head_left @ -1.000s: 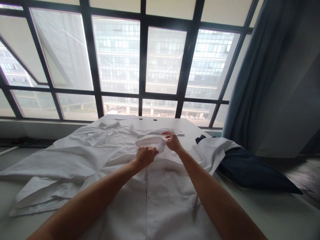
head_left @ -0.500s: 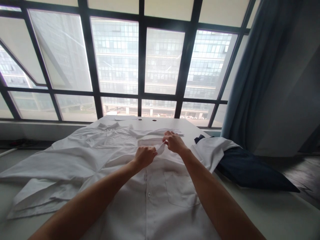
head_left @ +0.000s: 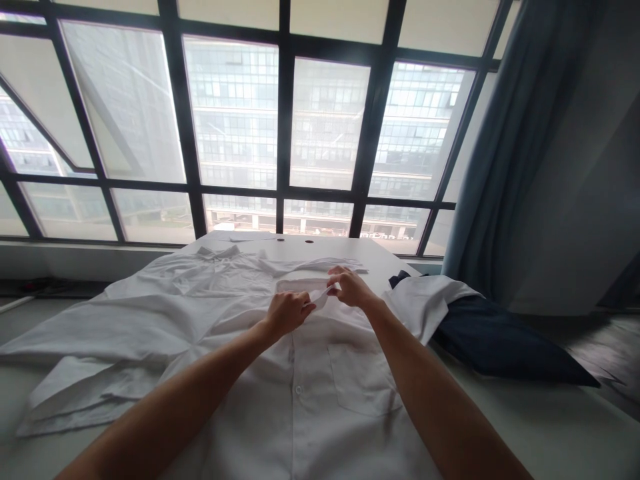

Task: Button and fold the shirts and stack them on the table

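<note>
Change since last frame: I see the band (head_left: 300, 285) pulled flatter than the open loop of a second ago; the right hand (head_left: 353, 288) has shifted slightly right and down, and the band's near end now narrows to a thin fold at that hand.
Left hand (head_left: 287, 315): closed on the band's near side, fingers partly hidden behind the back of the hand.
Right hand: narrow pinch on the band's end, fingertips (head_left: 333, 272) curled over the fabric.
Gap between hands: small, bridged by the band.
Band location: on the shirt (head_left: 320, 427), above the pocket; I cannot tell whether it is a cuff or another part.
Shirt: lies spread out on the table (head_left: 325, 248), buttoned front toward me, collar (head_left: 216, 252) at the far side.
Count, hands: two, both mine to read, no other person's in view.
Count, shirts: one.
Count, collars: one.
Count, pockets: one (head_left: 363, 380), just below the right hand.
Count, buttons clearly readable: one (head_left: 299, 390).
Count, table holes: two (head_left: 295, 241), at the far edge.
Count, dark cloths: one (head_left: 515, 347), navy, at the right, with the shirt's right side lying over it.
Count, curtains: one (head_left: 480, 167), blue, at the right of the window (head_left: 235, 113).
</note>
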{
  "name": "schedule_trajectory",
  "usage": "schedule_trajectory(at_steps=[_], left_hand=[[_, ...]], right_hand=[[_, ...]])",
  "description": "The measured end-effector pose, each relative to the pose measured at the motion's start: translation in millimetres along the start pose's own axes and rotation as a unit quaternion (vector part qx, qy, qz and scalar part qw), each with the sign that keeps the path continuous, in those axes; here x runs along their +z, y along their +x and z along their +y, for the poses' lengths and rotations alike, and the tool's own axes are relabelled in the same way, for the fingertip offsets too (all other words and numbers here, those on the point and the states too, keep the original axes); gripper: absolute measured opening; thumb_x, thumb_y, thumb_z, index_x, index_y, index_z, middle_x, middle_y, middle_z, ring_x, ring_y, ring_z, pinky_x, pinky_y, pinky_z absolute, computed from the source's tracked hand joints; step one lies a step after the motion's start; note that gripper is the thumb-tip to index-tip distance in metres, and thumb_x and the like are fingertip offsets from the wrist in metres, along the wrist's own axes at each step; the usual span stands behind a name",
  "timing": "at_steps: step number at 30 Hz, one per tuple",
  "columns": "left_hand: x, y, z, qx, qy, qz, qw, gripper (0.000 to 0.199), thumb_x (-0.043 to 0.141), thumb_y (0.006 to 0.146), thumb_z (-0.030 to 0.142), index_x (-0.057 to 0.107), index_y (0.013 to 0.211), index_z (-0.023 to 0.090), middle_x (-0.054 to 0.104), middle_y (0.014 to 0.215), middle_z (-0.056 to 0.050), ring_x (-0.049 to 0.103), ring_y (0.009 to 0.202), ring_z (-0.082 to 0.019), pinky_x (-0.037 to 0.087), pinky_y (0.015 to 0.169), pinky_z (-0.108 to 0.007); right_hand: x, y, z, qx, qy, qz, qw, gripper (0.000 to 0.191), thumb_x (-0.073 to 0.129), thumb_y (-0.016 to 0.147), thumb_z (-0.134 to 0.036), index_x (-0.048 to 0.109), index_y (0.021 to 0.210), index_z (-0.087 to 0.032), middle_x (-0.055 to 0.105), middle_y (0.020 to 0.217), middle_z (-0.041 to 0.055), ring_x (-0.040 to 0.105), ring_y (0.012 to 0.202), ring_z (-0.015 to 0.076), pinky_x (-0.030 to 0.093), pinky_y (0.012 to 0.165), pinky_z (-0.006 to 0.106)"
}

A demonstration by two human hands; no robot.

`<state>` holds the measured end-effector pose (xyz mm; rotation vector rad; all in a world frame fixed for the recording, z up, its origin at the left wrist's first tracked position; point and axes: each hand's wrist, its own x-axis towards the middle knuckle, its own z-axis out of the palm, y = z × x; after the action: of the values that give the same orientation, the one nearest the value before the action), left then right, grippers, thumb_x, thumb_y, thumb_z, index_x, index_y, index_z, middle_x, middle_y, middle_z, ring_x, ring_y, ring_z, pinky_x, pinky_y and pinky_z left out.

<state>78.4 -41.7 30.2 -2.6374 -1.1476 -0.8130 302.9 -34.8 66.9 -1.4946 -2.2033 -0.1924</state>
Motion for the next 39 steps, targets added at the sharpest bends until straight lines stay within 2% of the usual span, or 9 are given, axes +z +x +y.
schedule_trajectory(at_steps=[6, 13, 19, 24, 28, 30, 33, 35, 39], left_hand=[[1.2, -3.0, -45.4, 0.089, -0.119, 0.170, 0.974, 0.037, 0.039, 0.101, 0.040, 0.062, 0.123, 0.021, 0.065, 0.127, -0.011, 0.057, 0.118, -0.024, 0.041, 0.098, -0.039], [17.5, -5.4, -64.6, 0.157, -0.063, 0.062, 0.984, 0.019, 0.057, 0.095, 0.036, 0.071, 0.100, 0.024, 0.061, 0.136, -0.007, 0.050, 0.127, -0.026, 0.034, 0.103, -0.043], [16.6, -0.5, -64.0, 0.176, -0.025, 0.068, 0.982, 0.025, 0.068, 0.088, 0.043, 0.065, 0.080, 0.020, 0.068, 0.120, -0.008, 0.057, 0.115, -0.026, 0.037, 0.099, -0.041], [9.0, 3.9, -71.5, 0.146, 0.012, 0.104, 0.984, 0.035, 0.077, 0.078, 0.049, 0.060, 0.080, 0.019, 0.065, 0.124, -0.012, 0.056, 0.118, -0.029, 0.039, 0.100, -0.044], [10.4, 4.0, -87.2, 0.015, 0.014, 0.137, 0.990, 0.057, 0.077, 0.075, 0.056, 0.059, 0.112, 0.018, 0.047, 0.147, -0.020, 0.044, 0.134, -0.035, 0.038, 0.106, -0.048], [12.7, 1.6, -102.5, -0.073, 0.002, 0.104, 0.992, 0.076, 0.072, 0.076, 0.063, 0.050, 0.132, 0.016, 0.046, 0.148, -0.021, 0.046, 0.133, -0.037, 0.039, 0.105, -0.050], [15.0, -3.1, -131.1, -0.163, -0.037, -0.041, 0.985, 0.059, 0.045, 0.092, 0.063, 0.057, 0.129, 0.018, 0.064, 0.129, -0.016, 0.059, 0.119, -0.033, 0.045, 0.099, -0.046], [15.1, -5.4, -147.6, -0.168, -0.061, -0.112, 0.978, 0.051, 0.037, 0.096, 0.056, 0.067, 0.116, 0.020, 0.071, 0.117, -0.012, 0.064, 0.112, -0.029, 0.048, 0.095, -0.039], [11.3, -7.3, -158.0, -0.138, -0.092, -0.129, 0.978, 0.041, 0.057, 0.083, 0.051, 0.076, 0.103, 0.021, 0.076, 0.106, -0.009, 0.067, 0.103, -0.028, 0.050, 0.087, -0.030]], right_hand=[[7.4, -1.4, 2.3, 0.009, -0.001, 0.038, 0.999, 0.020, 0.062, 0.081, -0.005, 0.073, 0.094, -0.016, 0.062, 0.123, 0.0124, 0.061, 0.110, 0.0248, 0.049, 0.097, 0.035], [8.4, -5.7, -1.4, 0.006, -0.027, -0.076, 0.997, 0.033, 0.080, 0.070, -0.016, 0.076, 0.102, -0.023, 0.046, 0.147, 0.0114, 0.050, 0.128, 0.0350, 0.040, 0.106, 0.049], [13.9, -0.2, -25.6, -0.029, -0.049, -0.110, 0.992, 0.027, 0.087, 0.066, -0.039, 0.078, 0.086, -0.023, 0.042, 0.154, 0.0091, 0.031, 0.142, 0.0362, 0.028, 0.112, 0.054], [16.8, 4.2, -36.7, -0.029, -0.103, -0.001, 0.994, 0.014, 0.069, 0.086, -0.025, 0.074, 0.096, -0.017, 0.050, 0.145, 0.0148, 0.039, 0.134, 0.0321, 0.029, 0.110, 0.052], [18.2, 6.0, -33.9, 0.027, -0.100, 0.088, 0.991, 0.029, 0.055, 0.091, -0.018, 0.065, 0.117, -0.016, 0.044, 0.149, 0.0176, 0.040, 0.132, 0.0334, 0.033, 0.107, 0.051], [22.6, 4.1, -25.7, 0.085, -0.074, 0.090, 0.989, 0.042, 0.054, 0.092, -0.022, 0.054, 0.133, -0.016, 0.047, 0.147, 0.0180, 0.044, 0.129, 0.0327, 0.036, 0.105, 0.048], [33.1, -4.8, -1.7, 0.199, -0.049, 0.006, 0.979, 0.053, 0.054, 0.093, -0.030, 0.044, 0.143, -0.016, 0.056, 0.138, 0.0183, 0.053, 0.123, 0.0309, 0.041, 0.101, 0.044], [39.7, -13.3, 19.1, 0.249, -0.062, -0.072, 0.964, 0.045, 0.053, 0.092, -0.031, 0.055, 0.134, -0.016, 0.058, 0.134, 0.0187, 0.055, 0.122, 0.0315, 0.043, 0.099, 0.044], [44.3, -25.1, 51.3, 0.279, -0.063, -0.124, 0.950, 0.037, 0.061, 0.087, -0.039, 0.070, 0.116, -0.018, 0.063, 0.129, 0.0163, 0.056, 0.121, 0.0320, 0.043, 0.098, 0.043]])
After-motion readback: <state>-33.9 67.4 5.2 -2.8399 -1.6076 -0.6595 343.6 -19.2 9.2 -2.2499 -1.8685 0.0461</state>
